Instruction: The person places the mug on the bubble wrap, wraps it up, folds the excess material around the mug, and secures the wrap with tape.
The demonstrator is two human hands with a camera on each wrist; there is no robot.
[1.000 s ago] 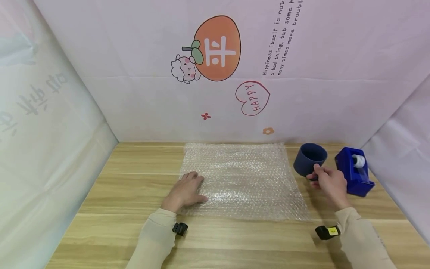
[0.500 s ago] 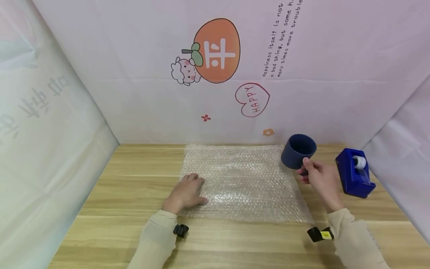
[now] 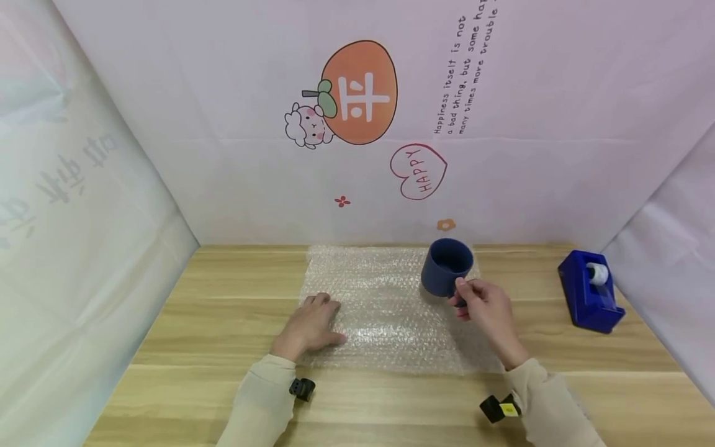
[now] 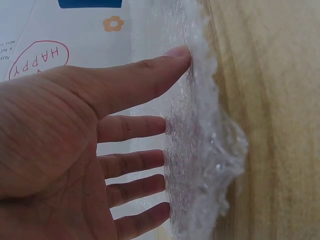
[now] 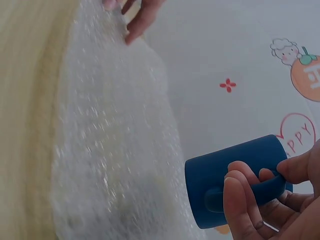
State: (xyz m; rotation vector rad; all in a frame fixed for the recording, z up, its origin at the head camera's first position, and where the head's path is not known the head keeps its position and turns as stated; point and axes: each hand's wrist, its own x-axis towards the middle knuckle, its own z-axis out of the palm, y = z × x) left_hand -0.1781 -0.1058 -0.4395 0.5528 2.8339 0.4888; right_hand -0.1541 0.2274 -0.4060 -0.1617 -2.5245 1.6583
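Right hand (image 3: 486, 313) grips navy mug (image 3: 440, 276) by handle (image 5: 270, 190) over bubble wrap (image 3: 385, 326); left hand (image 3: 310, 326) unclenched, touching wrap's left edge. Tape dispenser (image 3: 586, 295) on bench (image 3: 391, 410), right.

There are two hands — bare left hand (image 3: 309, 329), bare right hand (image 3: 489, 310); one dark-blue cylindrical mug (image 3: 438, 273); one clear plastic bubble-wrap sheet (image 3: 377, 310); one blocky blue tape dispenser (image 3: 583, 297), right; two black wrist cameras (image 3: 304, 389) — one wood-grain counter (image 3: 229, 304).

Passage seems free between left hand (image 3: 308, 326) and obstructing mug (image 3: 440, 277).
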